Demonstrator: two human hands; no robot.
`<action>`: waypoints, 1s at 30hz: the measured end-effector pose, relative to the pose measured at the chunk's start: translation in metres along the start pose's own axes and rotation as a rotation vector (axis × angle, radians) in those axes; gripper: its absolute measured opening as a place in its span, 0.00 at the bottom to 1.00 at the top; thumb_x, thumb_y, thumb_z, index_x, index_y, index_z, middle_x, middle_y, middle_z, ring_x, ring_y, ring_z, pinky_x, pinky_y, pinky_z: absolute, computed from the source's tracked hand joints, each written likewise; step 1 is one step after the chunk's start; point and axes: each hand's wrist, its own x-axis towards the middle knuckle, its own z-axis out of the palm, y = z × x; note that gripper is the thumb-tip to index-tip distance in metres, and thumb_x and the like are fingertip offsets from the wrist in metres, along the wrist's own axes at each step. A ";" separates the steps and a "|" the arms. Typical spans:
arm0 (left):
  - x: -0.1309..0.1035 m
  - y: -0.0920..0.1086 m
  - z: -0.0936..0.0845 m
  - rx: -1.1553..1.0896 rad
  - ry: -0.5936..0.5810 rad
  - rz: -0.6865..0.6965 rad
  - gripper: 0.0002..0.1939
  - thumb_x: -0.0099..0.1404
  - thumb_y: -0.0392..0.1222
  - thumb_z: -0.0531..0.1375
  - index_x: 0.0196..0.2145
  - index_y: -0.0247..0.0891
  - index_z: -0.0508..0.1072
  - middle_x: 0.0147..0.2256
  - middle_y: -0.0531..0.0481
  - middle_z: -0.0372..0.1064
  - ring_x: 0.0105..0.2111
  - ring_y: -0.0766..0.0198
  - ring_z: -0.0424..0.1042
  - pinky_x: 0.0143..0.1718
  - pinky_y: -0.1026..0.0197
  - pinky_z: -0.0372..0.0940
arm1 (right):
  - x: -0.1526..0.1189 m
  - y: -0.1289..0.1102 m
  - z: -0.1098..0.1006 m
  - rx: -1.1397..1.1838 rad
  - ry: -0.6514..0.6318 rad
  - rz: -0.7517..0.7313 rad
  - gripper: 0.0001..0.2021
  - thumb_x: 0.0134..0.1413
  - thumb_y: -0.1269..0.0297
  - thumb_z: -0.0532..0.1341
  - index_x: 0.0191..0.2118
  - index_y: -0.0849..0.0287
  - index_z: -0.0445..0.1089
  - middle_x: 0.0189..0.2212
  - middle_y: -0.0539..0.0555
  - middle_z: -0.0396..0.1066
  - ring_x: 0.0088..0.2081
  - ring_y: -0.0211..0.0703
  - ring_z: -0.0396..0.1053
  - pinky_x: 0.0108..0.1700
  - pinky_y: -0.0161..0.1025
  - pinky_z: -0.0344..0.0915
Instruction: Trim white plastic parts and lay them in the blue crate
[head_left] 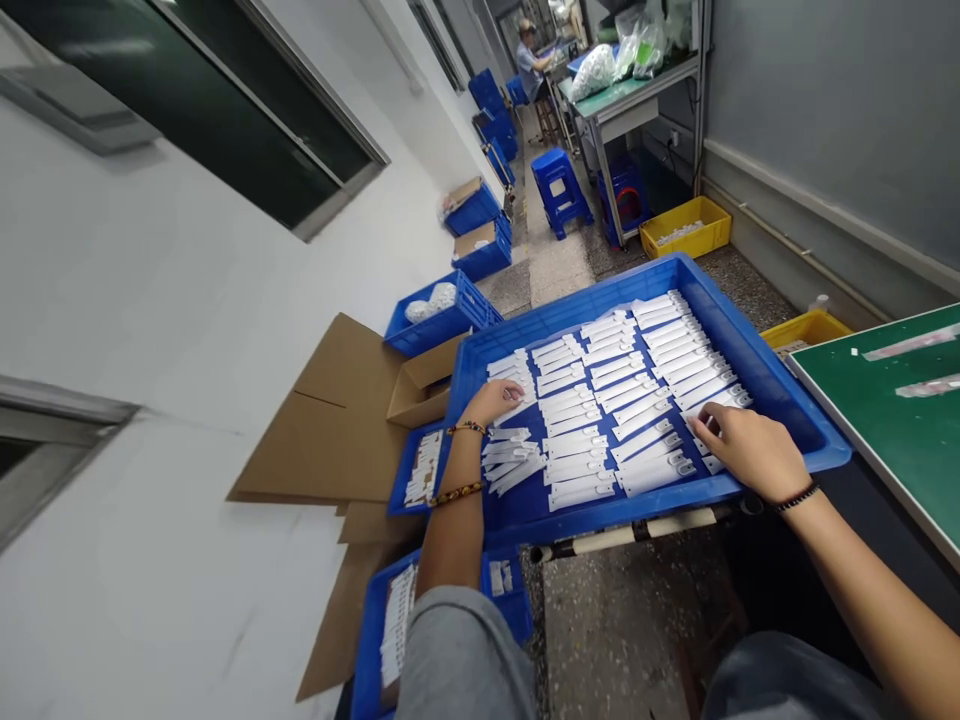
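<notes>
While your two bare hands both reach over the large blue tray (757,355), your left hand (495,400) is at the far-left row, its fingers loosely curled, close over the white strips (652,472) there; you cannot be told whether it pinches one, because the fingertips blend with the strips. Your right hand (750,450) is half closed, thumb near the forefinger, at the near end of the far-right row; its grip, too, I cannot tell.

The white strips lie inside that one tray in four rows running away from you, overlapping too closely to count. You wear two beaded bracelets (456,494) on the left arm and one dark bracelet (798,496) on the right. To your right stands one green worktop (892,400); two yellow crates (694,232) sit beyond the tray, and one co-worker (529,68) sits far down the aisle.
</notes>
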 end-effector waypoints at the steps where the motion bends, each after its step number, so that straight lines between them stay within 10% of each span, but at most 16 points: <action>1: -0.009 0.000 -0.001 0.003 -0.040 0.005 0.15 0.69 0.49 0.61 0.45 0.34 0.74 0.42 0.47 0.74 0.41 0.60 0.74 0.45 0.53 0.71 | 0.000 0.000 0.001 0.001 -0.007 -0.007 0.16 0.68 0.52 0.51 0.39 0.56 0.71 0.32 0.53 0.78 0.36 0.47 0.76 0.29 0.38 0.51; 11: -0.091 -0.014 0.035 -0.071 -0.072 0.005 0.16 0.48 0.46 0.67 0.37 0.43 0.81 0.45 0.45 0.77 0.51 0.46 0.70 0.56 0.53 0.61 | -0.002 -0.002 -0.004 0.004 -0.041 -0.017 0.16 0.69 0.52 0.50 0.40 0.55 0.70 0.33 0.52 0.78 0.36 0.48 0.75 0.29 0.38 0.51; 30: -0.071 -0.007 0.035 -0.336 0.006 -0.052 0.26 0.44 0.64 0.68 0.27 0.38 0.73 0.29 0.47 0.73 0.34 0.56 0.72 0.35 0.57 0.67 | -0.003 -0.002 -0.008 -0.024 -0.040 0.002 0.16 0.68 0.51 0.51 0.41 0.54 0.70 0.33 0.52 0.78 0.36 0.50 0.75 0.29 0.37 0.50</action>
